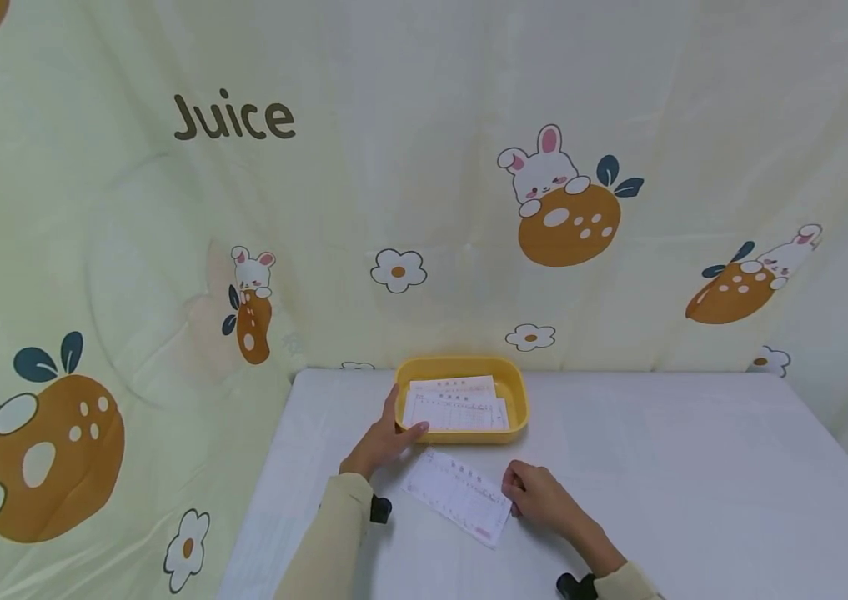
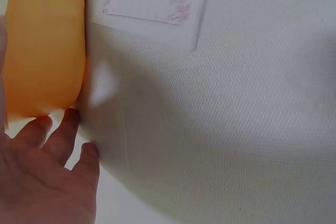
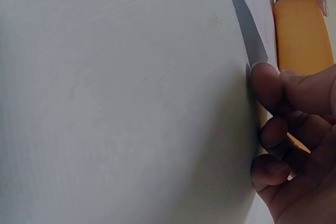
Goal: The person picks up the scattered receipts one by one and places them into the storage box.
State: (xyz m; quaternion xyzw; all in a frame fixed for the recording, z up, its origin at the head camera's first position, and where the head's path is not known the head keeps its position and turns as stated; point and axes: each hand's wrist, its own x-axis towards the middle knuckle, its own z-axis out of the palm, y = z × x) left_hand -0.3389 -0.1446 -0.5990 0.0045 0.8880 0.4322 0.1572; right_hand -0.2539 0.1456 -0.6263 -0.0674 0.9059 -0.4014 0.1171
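Observation:
A yellow tray [image 1: 461, 437] stands near the table's far edge, with several printed paper forms [image 1: 461, 412] lying in it. My left hand [image 1: 382, 440] grips its near left corner, thumb at the front rim and fingers along the left end. In the left wrist view the fingertips touch the tray's orange-looking wall [image 2: 47, 45]. Another printed form [image 1: 461, 496] lies slanted on the table in front of the tray. At its right corner, my right hand [image 1: 539, 497] pinches the paper between thumb and forefinger, the other fingers curled. The form's near edge [image 3: 252, 30] looks slightly raised in the right wrist view.
A white-covered table [image 1: 694, 467] extends to the right of the tray. Behind it hangs a pale curtain [image 1: 431, 167] printed with rabbits, oranges and flowers. A dark wrist device [image 1: 381, 509] sits at the left cuff and another [image 1: 576, 586] at the right.

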